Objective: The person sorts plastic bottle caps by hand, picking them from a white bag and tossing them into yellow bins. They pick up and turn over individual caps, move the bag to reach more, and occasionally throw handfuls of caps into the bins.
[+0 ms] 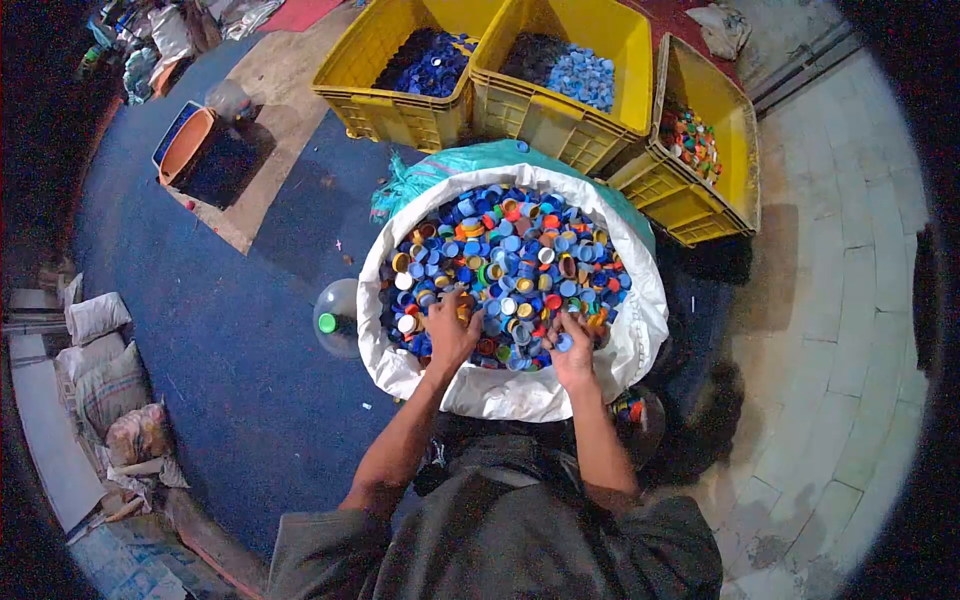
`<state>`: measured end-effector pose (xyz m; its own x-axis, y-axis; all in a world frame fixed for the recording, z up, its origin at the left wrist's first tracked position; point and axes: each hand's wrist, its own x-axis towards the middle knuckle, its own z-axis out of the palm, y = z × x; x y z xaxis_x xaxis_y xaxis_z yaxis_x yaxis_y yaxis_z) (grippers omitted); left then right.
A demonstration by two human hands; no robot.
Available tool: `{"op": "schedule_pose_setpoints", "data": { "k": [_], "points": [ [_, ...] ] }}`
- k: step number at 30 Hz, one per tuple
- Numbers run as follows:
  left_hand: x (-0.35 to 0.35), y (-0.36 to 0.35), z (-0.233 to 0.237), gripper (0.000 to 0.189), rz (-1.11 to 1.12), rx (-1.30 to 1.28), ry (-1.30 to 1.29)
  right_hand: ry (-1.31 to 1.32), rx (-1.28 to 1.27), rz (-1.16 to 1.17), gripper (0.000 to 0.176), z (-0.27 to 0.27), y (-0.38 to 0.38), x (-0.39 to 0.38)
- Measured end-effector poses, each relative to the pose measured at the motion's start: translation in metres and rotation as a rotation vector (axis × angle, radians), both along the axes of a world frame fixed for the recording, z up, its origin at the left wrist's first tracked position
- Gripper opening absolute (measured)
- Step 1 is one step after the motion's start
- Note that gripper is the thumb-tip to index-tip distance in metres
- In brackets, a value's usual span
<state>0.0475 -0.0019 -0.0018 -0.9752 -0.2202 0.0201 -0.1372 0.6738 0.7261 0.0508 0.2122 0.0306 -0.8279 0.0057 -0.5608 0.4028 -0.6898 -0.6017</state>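
A large white woven sack (645,270), its rim rolled back, is full of mixed plastic bottle caps (510,245), mostly blue with some orange, red, yellow, green and white. My left hand (452,328) reaches into the near left part of the heap. Its fingers curl in among the caps, and what lies between them is hard to make out. At the near right of the heap, my right hand (574,355) is closed on a light blue bottle cap (564,342), held at the fingertips.
Beyond the sack stand yellow crates (400,115) holding sorted caps: dark blue, light blue and mixed orange-green. A teal sack (470,160) lies behind the white one. A clear container with a green cap (327,322) is at left. An orange-brown tub (187,147) sits farther off.
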Motion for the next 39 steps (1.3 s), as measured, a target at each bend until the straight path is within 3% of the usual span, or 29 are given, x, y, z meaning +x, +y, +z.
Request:
{"op": "schedule_pose_setpoints", "data": {
  "k": [11, 15, 20, 23, 26, 29, 33, 36, 37, 39],
  "points": [
    [-0.014, 0.016, -0.026, 0.052, -0.006, -0.094, -0.163, 0.011, 0.002, 0.036, 0.011, 0.002, -0.008, 0.009],
    [-0.015, 0.014, -0.016, 0.047, -0.068, -0.083, -0.187, 0.002, 0.002, -0.002, 0.010, 0.006, -0.011, 0.010],
    [-0.016, 0.001, 0.001, 0.038, 0.016, 0.671, -0.233, -0.024, 0.145, 0.057, 0.011, 0.011, -0.019, 0.004],
    [-0.009, -0.015, 0.006, 0.034, 0.099, 1.206, -0.261, 0.053, 0.388, 0.223, 0.015, -0.004, -0.018, -0.005],
    [0.009, -0.030, 0.006, 0.027, 0.199, 1.641, -0.283, 0.430, 0.983, 0.257, 0.022, -0.035, -0.028, -0.021],
    [0.023, -0.031, 0.031, 0.017, 0.409, 1.833, -0.284, 0.426, 1.289, 0.455, 0.030, -0.015, -0.039, -0.038],
    [0.040, -0.029, 0.007, 0.006, 0.408, 1.643, -0.272, 0.466, 1.468, 0.571, 0.037, -0.009, -0.055, -0.055],
    [0.048, -0.021, -0.007, 0.004, 0.283, 1.129, -0.332, 0.454, 1.533, 0.663, 0.039, -0.003, -0.063, -0.061],
    [0.050, -0.015, -0.003, 0.010, 0.283, 1.138, -0.270, 0.438, 1.549, 0.698, 0.039, -0.001, -0.065, -0.062],
    [0.054, -0.010, -0.006, 0.020, 0.191, 0.880, -0.272, 0.392, 1.586, 0.759, 0.040, -0.003, -0.067, -0.064]
  ]
}}
